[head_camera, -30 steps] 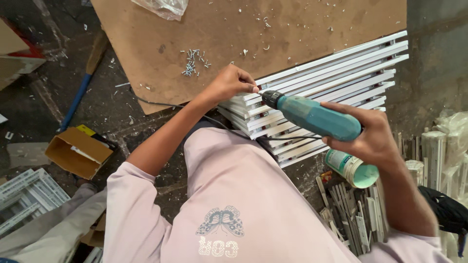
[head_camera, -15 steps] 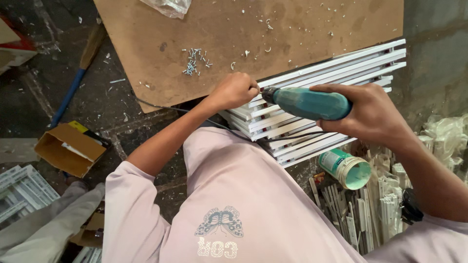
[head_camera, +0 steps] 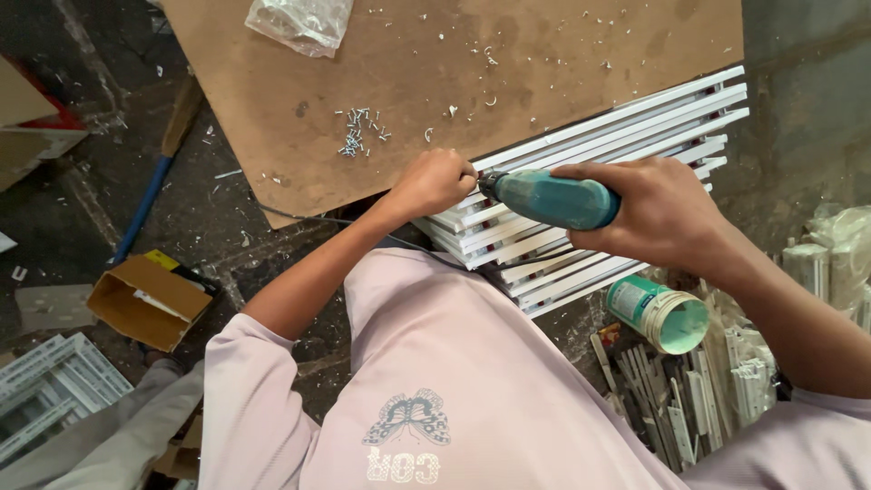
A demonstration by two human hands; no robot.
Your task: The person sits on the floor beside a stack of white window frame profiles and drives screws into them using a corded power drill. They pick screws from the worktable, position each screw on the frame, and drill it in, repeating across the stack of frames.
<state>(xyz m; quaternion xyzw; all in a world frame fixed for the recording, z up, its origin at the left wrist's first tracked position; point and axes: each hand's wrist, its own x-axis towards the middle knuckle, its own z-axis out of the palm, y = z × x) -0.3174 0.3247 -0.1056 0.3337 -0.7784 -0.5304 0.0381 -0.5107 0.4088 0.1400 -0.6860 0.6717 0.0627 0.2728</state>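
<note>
From my remote view, the right hand (head_camera: pixel 667 213) is wrapped tight around a teal power drill (head_camera: pixel 552 198), its tip at the edge of the white slatted frame (head_camera: pixel 599 154) lying partly on the brown board (head_camera: pixel 454 82). The left hand (head_camera: pixel 435 181) is curled shut beside the tip, seemingly pinching a screw I cannot see. Risk noted: the bit could skid off the slat into those fingers, the gap being so slight.

Matt teal plastic drill (head_camera: pixel 553 198), smooth glossy white slats (head_camera: pixel 626 136), rough matt brown fibreboard (head_camera: pixel 508 82), small shiny metal screws (head_camera: pixel 361 130), crinkled clear plastic bag (head_camera: pixel 304 23), matt cardboard box (head_camera: pixel 145 304)
</note>
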